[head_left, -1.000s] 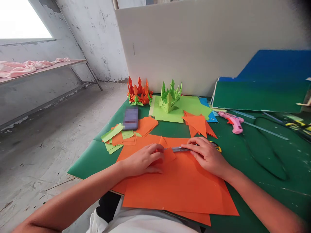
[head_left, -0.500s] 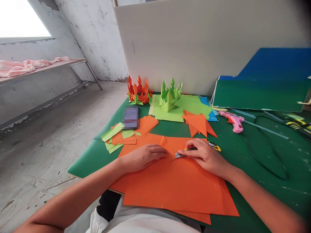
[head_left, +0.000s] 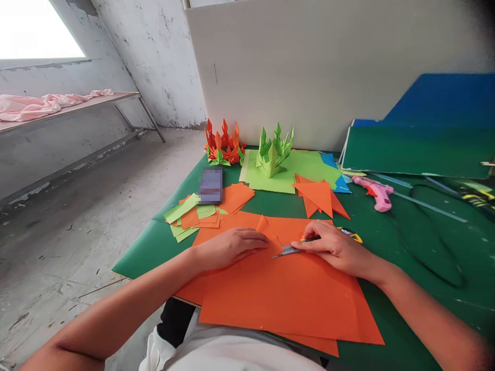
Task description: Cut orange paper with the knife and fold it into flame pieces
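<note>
Orange paper [head_left: 286, 299] under flattened left hand [head_left: 234, 247]; right hand [head_left: 331, 245] gripping scissors [head_left: 287, 250]

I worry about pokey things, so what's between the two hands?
The head view shows the pointed blades of the scissors between the left hand and the right hand, tip to the left, with orange paper beneath.

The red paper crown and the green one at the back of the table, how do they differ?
The red crown has green pieces at its base; the green crown looks green throughout. The red crown stands on the green table, the green crown on a light green sheet. Both stand upright with pointed tips.
</note>
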Demonstrator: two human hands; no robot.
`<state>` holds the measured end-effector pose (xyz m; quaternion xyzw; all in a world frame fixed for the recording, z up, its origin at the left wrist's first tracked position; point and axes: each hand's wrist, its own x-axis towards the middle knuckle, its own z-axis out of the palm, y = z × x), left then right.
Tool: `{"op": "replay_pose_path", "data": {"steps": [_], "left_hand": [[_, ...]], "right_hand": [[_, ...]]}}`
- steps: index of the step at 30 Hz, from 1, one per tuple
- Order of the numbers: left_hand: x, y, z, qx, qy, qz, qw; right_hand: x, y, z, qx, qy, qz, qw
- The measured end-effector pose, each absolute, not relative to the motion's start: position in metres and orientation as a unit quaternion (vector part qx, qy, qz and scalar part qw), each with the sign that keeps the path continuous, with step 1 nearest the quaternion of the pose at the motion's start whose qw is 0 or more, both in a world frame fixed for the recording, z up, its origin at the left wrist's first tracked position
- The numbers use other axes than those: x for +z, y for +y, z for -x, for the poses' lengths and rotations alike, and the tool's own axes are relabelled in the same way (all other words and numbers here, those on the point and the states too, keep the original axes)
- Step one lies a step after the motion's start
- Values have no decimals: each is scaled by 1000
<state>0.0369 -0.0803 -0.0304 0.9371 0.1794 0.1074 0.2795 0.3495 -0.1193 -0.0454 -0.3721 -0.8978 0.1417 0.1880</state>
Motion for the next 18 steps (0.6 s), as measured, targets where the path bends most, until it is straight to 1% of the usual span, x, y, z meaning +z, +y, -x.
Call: {"op": "replay_pose_path", "data": {"steps": [9, 18], "left_hand": [[-30, -82, -37, 111, 181, -935, 285], [-28, -82, -39, 115, 178, -934, 288]], "right_hand": [[-47, -125, -343, 159, -891, 374, 201], [-45, -132, -323, 139, -901, 353, 211]]}}
